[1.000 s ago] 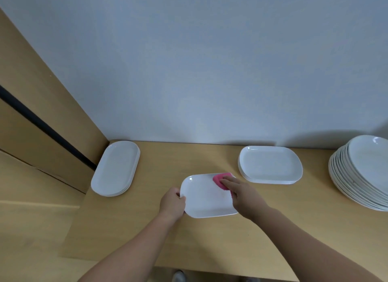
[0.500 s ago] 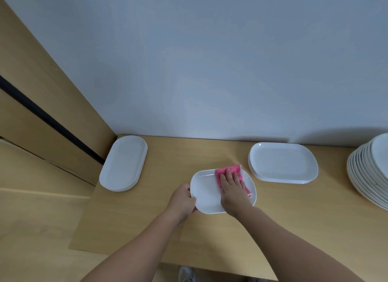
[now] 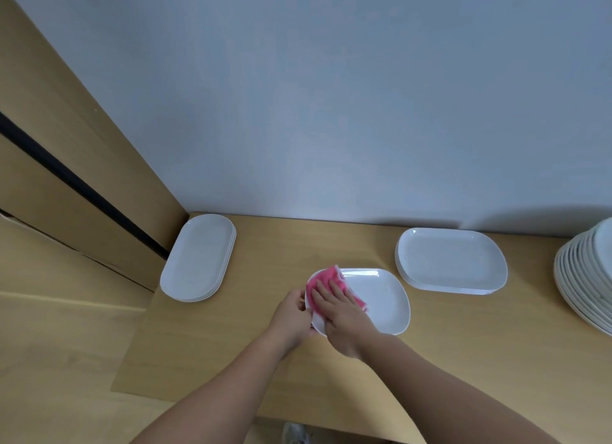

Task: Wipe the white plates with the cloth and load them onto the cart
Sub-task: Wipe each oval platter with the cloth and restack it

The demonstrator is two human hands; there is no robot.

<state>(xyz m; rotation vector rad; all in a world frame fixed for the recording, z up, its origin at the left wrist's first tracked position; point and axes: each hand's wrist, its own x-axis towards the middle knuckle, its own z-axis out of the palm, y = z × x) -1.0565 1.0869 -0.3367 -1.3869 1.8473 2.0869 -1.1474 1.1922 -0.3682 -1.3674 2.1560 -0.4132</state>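
Head: wooden counter, plate, grey wall

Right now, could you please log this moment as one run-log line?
phase: wiping | left hand: grips plate rim | right hand: flat, presses pink cloth onto plate's left part | plate: on wooden table

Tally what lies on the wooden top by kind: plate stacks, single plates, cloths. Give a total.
Plate stacks: 3 (oval stack, rectangular stack, round stack)
Single plate: 1
Pink cloth: 1
Total: 5
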